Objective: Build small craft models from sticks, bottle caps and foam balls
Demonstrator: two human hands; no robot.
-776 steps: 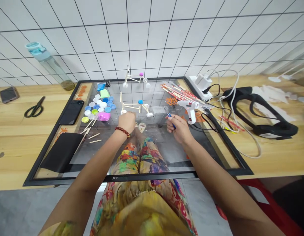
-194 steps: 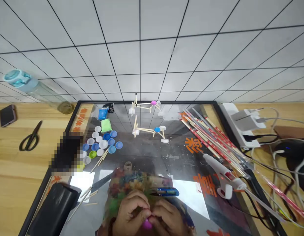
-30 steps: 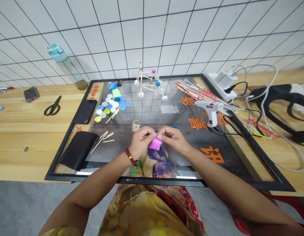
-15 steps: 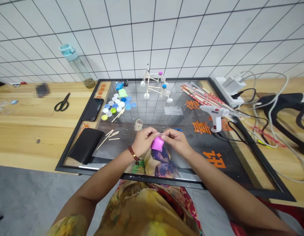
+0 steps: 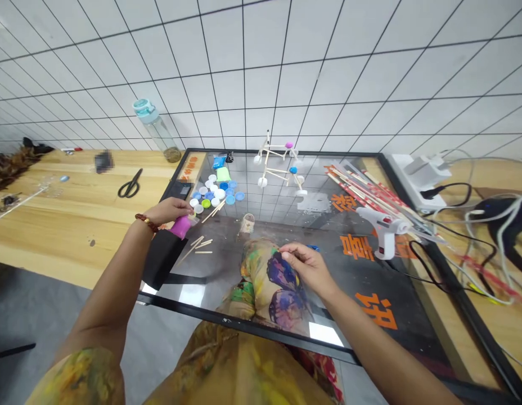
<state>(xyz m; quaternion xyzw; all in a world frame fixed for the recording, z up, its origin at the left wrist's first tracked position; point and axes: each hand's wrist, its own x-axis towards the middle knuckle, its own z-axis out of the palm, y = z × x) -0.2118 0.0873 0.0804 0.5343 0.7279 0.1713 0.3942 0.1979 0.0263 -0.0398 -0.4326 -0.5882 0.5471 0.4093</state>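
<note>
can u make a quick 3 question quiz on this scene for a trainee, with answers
1. Which of the person's hands holds the pink packet?

2. True or false: the scissors lie on the wooden tabletop, outside the black-framed glass panel.

3. What colour is the blob on the wheeled stick model nearer the person?
a) green
b) blue
c) yellow

Key: 1. the left hand; 2. true; 3. b

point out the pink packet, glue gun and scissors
Pink packet [image 5: 180, 227]: head view, middle of its side
Glue gun [image 5: 385, 226]: head view, white body above the handle
Scissors [image 5: 134, 180]: head view, where blades meet handles
</note>
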